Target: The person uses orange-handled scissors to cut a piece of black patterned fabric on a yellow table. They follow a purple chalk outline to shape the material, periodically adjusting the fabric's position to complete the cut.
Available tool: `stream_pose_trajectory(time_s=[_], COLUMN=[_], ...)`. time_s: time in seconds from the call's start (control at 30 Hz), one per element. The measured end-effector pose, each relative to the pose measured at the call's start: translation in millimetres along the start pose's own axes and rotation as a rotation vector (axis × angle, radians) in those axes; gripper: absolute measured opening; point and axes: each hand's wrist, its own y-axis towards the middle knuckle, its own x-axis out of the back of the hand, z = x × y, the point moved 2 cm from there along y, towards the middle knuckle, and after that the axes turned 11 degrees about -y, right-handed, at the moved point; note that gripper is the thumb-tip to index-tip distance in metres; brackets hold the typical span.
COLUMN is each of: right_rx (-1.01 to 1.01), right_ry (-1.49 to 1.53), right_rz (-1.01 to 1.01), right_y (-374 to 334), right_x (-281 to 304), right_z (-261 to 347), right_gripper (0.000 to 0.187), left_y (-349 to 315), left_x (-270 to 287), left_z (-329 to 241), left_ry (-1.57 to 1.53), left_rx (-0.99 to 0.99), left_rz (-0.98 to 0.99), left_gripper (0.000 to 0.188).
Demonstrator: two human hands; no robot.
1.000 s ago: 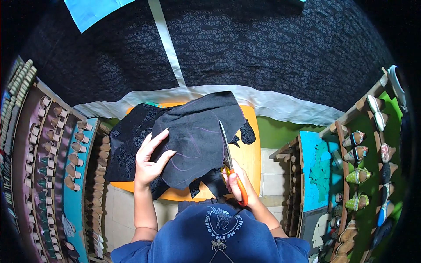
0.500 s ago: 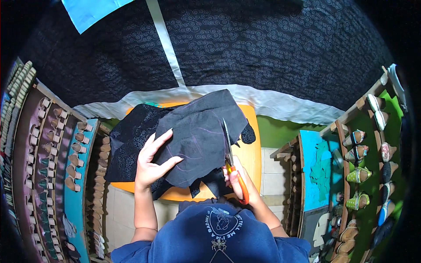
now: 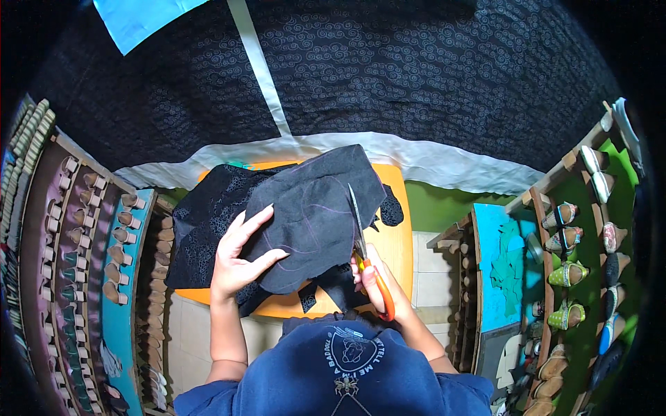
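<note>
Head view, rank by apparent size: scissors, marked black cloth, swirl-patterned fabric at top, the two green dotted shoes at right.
1. Swirl-patterned fabric
2. Marked black cloth
3. Scissors
4. Upper green dotted shoe and lower green dotted shoe: look alike, so not ranked against each other.

Free gap on table (image 3: 400, 239) at R edge, past scissors (image 3: 360, 244); dark fabric (image 3: 316, 215) blocks ctr., lace cloth (image 3: 208, 229) L; shoe racks (image 3: 588, 243) both sides.

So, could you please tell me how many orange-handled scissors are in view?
1: the orange-handled scissors are in the right hand, blades at the right part of the dark cloth; others may hide beneath it.
</note>
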Motion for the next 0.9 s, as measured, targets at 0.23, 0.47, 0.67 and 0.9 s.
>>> stream_pose_trajectory(time_s=[0.23,0.47,0.67,0.9], right_rx=[-0.001,-0.002,0.028,0.006], right_ry=[0.029,0.003,-0.006,-0.010], right_rz=[-0.019,-0.024,-0.031,-0.018], right_y=[-0.7,-1.2,-1.6,-1.9], right_x=[-1.2,-3.0,-1.3,-0.4], right_z=[2.6,4.5,4.6,6.3], right_gripper=[0.056,0.058,0.061,0.062], left_y=[2.4,-2.7,-4.5,-0.9], left_x=[-0.3,1.8,3.3,2.8], left_z=[-1.0,2.2,0.4,-1.5], left_ry=[0.028,0.067,-0.015,0.024], left_rx=[-0.093,-0.110,0.022,-0.073], left_rz=[0.016,0.005,-0.015,-0.003], left_gripper=[0.058,0.058,0.061,0.063])
